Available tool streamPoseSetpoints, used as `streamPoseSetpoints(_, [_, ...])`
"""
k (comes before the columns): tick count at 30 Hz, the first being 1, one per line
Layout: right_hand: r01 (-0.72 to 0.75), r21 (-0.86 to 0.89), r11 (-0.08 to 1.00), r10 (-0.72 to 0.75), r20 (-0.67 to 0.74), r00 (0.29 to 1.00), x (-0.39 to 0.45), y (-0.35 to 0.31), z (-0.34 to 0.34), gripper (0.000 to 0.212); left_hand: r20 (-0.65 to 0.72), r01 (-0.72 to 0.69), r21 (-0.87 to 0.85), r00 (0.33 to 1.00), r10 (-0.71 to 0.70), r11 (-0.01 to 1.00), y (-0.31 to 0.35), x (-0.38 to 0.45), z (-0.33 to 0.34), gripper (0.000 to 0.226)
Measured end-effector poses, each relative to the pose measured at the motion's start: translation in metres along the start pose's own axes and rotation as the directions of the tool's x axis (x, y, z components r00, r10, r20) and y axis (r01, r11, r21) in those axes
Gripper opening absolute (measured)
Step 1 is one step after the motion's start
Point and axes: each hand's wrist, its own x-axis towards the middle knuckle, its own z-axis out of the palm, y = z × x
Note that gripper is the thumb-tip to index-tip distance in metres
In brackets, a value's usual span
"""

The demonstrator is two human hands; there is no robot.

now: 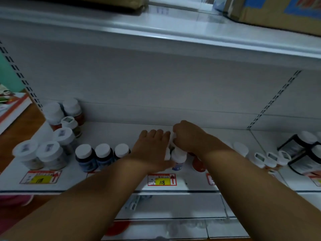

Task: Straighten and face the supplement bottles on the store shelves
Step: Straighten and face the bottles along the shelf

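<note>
- Both hands at centre frame, over the middle of the shelf (121,129).
- Left hand (152,146): fingers straight and together, palm down, laid against the left side of a white-capped bottle (178,159); not curled round it.
- Right hand (189,136): fingers curled down over a white cap just behind that bottle; appears to grasp it, though what lies under the knuckles is hidden.
- Bottle stands upright, long axis vertical, directly between the two hands, at the shelf front just above the 118 tag (162,180). Label partly visible, bluish; facing cannot be confirmed.
- Key relation: bottle flanked by both hands, right hand above and behind, left hand beside. Left hand nearer to the body of the bottle, right hand nearer to the caps.
- Judgement: step in hand is squaring this bottle into line; a turn about the vertical axis likely needed, left palm serving as a stop.
- Left of centre: three dark bottles (102,157) in a row at the front, upright, touching or nearly so.
- Far left: cluster (52,136) of white-capped bottles running back toward the rear panel, uneven.
- Right of the hands: red bottle (198,164) partly hidden by the right forearm; small bottles (271,160) beyond.
- Risk: neighbours close by; a wide sweep could knock them.
</note>
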Motion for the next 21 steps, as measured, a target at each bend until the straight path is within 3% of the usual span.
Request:
streamPoseSetpoints(7, [0.037,-0.044,0.998,-0.034,0.072,0.997,0.002,0.0,-0.011,0.038,0.039,0.026,-0.095,0.999,-0.022,0.995,-0.002,-0.005,-0.011,0.107])
streamPoseSetpoints(11, [0.075,-0.005,0.997,-0.075,-0.123,0.99,0.01,-0.022,-0.022,0.026,-0.045,0.088,-0.17,0.994,-0.097,0.982,-0.024,-0.028,-0.033,0.097])
streamPoseSetpoints(14, [0.107,0.027,0.994,-0.097,-0.249,0.964,0.026,-0.066,-0.027,0.026,-0.094,0.195,-0.177,0.972,-0.214,0.965,-0.061,-0.06,-0.05,0.088])
streamPoseSetpoints(18, [0.299,0.214,0.93,-0.239,-0.267,0.934,0.052,-0.143,-0.023,0.03,-0.172,0.322,-0.143,0.923,-0.344,0.936,-0.124,-0.113,-0.061,0.074])
streamPoseSetpoints(21, [0.401,0.275,0.874,-0.355,-0.202,0.913,0.07,-0.209,-0.022,0.03,-0.191,0.375,-0.174,0.894,-0.404,0.911,-0.175,-0.148,-0.068,0.063])
